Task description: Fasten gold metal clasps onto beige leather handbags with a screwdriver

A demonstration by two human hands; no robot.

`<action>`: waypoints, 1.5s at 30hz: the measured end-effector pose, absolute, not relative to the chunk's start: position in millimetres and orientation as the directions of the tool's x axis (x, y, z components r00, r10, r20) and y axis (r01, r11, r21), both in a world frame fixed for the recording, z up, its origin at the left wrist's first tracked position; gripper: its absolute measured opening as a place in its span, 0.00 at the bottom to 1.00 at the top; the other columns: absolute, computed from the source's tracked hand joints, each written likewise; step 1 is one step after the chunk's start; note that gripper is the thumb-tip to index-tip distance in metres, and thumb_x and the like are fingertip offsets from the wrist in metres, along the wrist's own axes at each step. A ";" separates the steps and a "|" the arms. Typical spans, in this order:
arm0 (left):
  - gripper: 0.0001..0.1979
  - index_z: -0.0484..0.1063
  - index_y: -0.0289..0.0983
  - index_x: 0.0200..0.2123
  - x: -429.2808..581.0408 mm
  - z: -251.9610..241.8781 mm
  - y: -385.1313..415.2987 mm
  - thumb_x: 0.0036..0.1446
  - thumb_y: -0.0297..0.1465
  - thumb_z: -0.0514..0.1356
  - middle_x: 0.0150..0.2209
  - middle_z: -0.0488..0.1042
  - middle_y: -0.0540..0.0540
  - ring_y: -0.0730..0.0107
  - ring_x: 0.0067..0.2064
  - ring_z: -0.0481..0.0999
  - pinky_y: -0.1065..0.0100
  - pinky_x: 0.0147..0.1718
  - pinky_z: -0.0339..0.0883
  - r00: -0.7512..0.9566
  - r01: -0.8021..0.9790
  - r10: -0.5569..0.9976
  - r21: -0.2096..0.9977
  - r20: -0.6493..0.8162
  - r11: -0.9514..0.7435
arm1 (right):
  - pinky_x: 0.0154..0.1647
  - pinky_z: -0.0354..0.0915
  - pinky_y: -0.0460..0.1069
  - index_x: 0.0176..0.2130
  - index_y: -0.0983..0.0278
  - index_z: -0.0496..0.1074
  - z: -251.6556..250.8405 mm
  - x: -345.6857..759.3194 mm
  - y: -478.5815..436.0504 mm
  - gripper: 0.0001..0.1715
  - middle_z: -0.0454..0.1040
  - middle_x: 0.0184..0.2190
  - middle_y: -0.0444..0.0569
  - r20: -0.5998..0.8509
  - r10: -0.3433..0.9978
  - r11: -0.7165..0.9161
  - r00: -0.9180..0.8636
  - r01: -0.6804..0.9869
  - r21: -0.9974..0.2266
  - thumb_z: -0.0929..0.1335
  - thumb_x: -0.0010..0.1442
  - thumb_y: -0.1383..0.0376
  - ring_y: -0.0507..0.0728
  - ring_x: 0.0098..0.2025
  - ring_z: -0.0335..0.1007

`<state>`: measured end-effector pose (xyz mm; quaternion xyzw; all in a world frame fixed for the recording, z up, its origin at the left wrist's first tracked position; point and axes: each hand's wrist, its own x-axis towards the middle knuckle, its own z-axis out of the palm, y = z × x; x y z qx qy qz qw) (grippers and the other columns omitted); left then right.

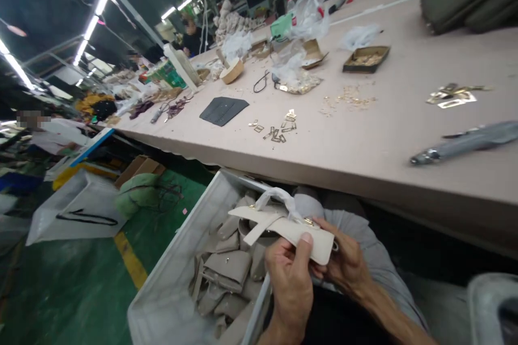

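Note:
A cream leather handbag piece [279,226] with a plastic-wrapped handle [279,194] and gold fittings is held over my lap. My left hand [291,280] pinches its near edge, thumb on top. My right hand [343,259] grips the right end, with its fingers partly hidden behind the piece. A strap lies across the cream surface. Below and to the left, a white plastic bin [162,280] holds several taupe leather bags [229,269]. The bin's rim comes close to my left forearm.
On the table [343,140] lie a grey power screwdriver [465,143], metal buckles [279,133], gold plates [457,96], a dark leather panel [224,110] and a small parts box [366,59]. Another white bin [81,210] stands on the green floor. People are in the background.

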<state>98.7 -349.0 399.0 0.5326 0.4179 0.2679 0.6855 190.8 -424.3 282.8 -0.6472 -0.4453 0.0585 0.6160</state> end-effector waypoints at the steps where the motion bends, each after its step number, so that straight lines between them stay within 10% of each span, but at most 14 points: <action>1: 0.20 0.80 0.30 0.33 99.3 401.2 -355.7 0.61 0.44 0.66 0.22 0.78 0.43 0.71 0.19 0.72 0.73 0.18 0.66 0.601 0.104 0.745 0.952 -0.290 0.287 | 0.41 0.78 0.51 0.65 0.59 0.67 284.1 194.0 -439.5 0.26 0.79 0.51 0.55 0.389 0.652 0.108 0.651 0.428 -0.897 0.67 0.70 0.64 0.60 0.45 0.80; 5: 0.17 0.80 0.31 0.40 93.8 402.2 -360.9 0.63 0.42 0.65 0.31 0.83 0.40 0.68 0.25 0.79 0.72 0.23 0.72 0.773 0.146 0.572 0.955 -0.274 0.259 | 0.53 0.76 0.57 0.59 0.56 0.76 288.8 201.3 -506.9 0.22 0.80 0.52 0.52 -0.005 0.675 -0.163 0.738 0.143 -0.976 0.70 0.68 0.54 0.66 0.53 0.77; 10: 0.17 0.74 0.33 0.28 99.4 387.7 -353.1 0.62 0.41 0.67 0.23 0.79 0.46 0.76 0.18 0.72 0.76 0.18 0.65 0.630 0.203 0.726 0.961 -0.276 0.189 | 0.59 0.71 0.61 0.59 0.54 0.77 272.9 204.9 -554.7 0.23 0.78 0.56 0.50 -0.190 0.657 -0.259 0.730 -0.018 -0.966 0.70 0.68 0.51 0.67 0.58 0.73; 16: 0.25 0.73 0.33 0.46 134.0 381.9 -339.9 0.59 0.49 0.66 0.24 0.81 0.44 0.67 0.18 0.75 0.74 0.13 0.65 0.615 0.199 0.661 0.895 -0.431 0.399 | 0.65 0.65 0.61 0.59 0.57 0.77 242.4 214.7 -564.9 0.25 0.77 0.58 0.52 -0.189 0.631 -0.163 0.752 -0.110 -0.980 0.71 0.66 0.52 0.67 0.61 0.71; 22: 0.31 0.78 0.26 0.37 148.3 376.3 -335.8 0.49 0.51 0.72 0.26 0.82 0.35 0.66 0.20 0.78 0.73 0.16 0.71 0.673 0.379 0.427 0.777 -0.604 0.502 | 0.66 0.64 0.62 0.59 0.57 0.77 231.6 219.2 -565.6 0.25 0.77 0.57 0.52 -0.192 0.638 -0.161 0.746 -0.115 -0.980 0.72 0.66 0.53 0.67 0.61 0.71; 31: 0.25 0.81 0.29 0.41 150.7 359.7 -351.0 0.38 0.28 0.80 0.34 0.85 0.37 0.63 0.31 0.84 0.70 0.31 0.79 0.727 0.230 0.454 0.806 -0.515 0.546 | 0.66 0.64 0.63 0.58 0.61 0.77 222.8 225.2 -568.7 0.28 0.78 0.56 0.54 -0.235 0.617 -0.193 0.751 -0.145 -0.970 0.72 0.64 0.50 0.69 0.59 0.72; 45: 0.02 0.85 0.38 0.35 155.6 351.1 -365.2 0.57 0.29 0.70 0.32 0.83 0.45 0.64 0.34 0.82 0.67 0.35 0.75 0.763 0.195 0.641 0.976 -0.086 -0.101 | 0.59 0.70 0.59 0.55 0.61 0.79 220.8 230.1 -568.8 0.25 0.80 0.51 0.52 -0.219 0.614 -0.178 0.758 -0.137 -0.974 0.71 0.66 0.51 0.67 0.55 0.75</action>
